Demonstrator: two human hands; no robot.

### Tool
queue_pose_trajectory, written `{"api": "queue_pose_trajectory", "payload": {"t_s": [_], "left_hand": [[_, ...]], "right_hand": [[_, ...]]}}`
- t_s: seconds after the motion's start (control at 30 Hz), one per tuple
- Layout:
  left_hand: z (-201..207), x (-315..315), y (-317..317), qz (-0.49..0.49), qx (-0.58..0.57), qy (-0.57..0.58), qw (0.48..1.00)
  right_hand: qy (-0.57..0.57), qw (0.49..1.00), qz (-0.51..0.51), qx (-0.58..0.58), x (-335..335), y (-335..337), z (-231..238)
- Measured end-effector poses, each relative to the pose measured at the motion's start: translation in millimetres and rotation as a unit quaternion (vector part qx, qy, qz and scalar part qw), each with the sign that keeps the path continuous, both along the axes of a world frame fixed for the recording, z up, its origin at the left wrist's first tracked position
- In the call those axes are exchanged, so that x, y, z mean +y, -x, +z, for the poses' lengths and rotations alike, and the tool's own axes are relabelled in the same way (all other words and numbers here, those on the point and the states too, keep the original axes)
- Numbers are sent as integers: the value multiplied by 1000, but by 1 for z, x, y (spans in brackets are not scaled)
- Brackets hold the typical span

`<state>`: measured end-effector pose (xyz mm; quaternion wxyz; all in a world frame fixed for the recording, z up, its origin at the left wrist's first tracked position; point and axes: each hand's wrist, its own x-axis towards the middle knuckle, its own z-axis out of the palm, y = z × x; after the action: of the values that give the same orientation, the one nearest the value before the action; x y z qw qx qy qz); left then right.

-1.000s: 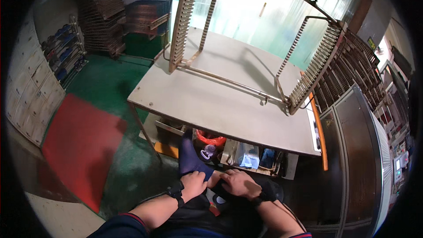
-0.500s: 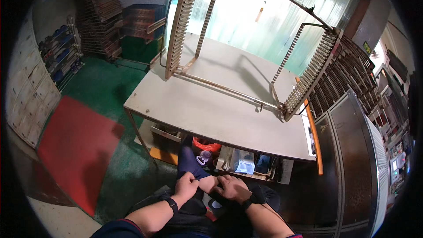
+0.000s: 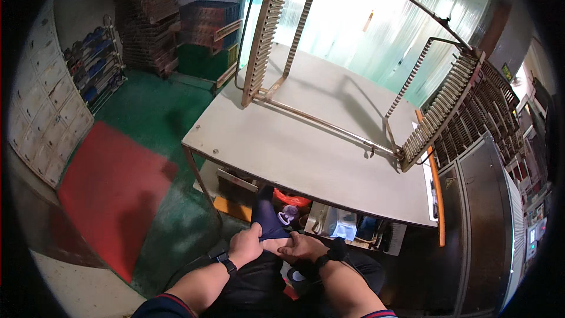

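Note:
A dark blue sock (image 3: 266, 215) covers my raised lower leg, below the front edge of the table. Bare skin (image 3: 273, 245) shows between its top edge and my hands. My left hand (image 3: 245, 245) is closed, pinching the sock's edge on the left side. On the other side, my right hand (image 3: 307, 247) has its fingers bent together at the same edge; its fingertips are partly hidden against the leg. Both wrists carry dark bands. A purple bottle-like thing with a pale loop (image 3: 287, 215) lies just beyond the leg.
A pale table (image 3: 253, 156) bears a rusty slotted metal rack (image 3: 318, 122). Under it are a red plastic bag (image 3: 292, 198), a clear-wrapped box (image 3: 342, 225) and an orange board (image 3: 232, 208). Dark metal cabinets (image 3: 485, 200) stand right, pale lockers (image 3: 44, 103) left.
The view has shifted, so the scene sits farther right. My right hand has gone from lying spread on the leg to bent fingers at the sock's edge. My left hand keeps its pinch.

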<state>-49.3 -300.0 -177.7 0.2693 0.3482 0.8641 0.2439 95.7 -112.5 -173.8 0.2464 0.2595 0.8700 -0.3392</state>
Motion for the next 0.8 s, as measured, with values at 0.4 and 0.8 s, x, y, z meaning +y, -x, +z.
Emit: {"api": "queue_pose_trajectory", "payload": {"t_s": [0.4,0.8], "left_hand": [[-29,-2,18,12,64,10,998],[-40,-27,18,-168,228,40,958]], "right_hand": [[-39,999,7,8,-5,-6,5],[-244,968,18,-50,-45,-33,26]]}}
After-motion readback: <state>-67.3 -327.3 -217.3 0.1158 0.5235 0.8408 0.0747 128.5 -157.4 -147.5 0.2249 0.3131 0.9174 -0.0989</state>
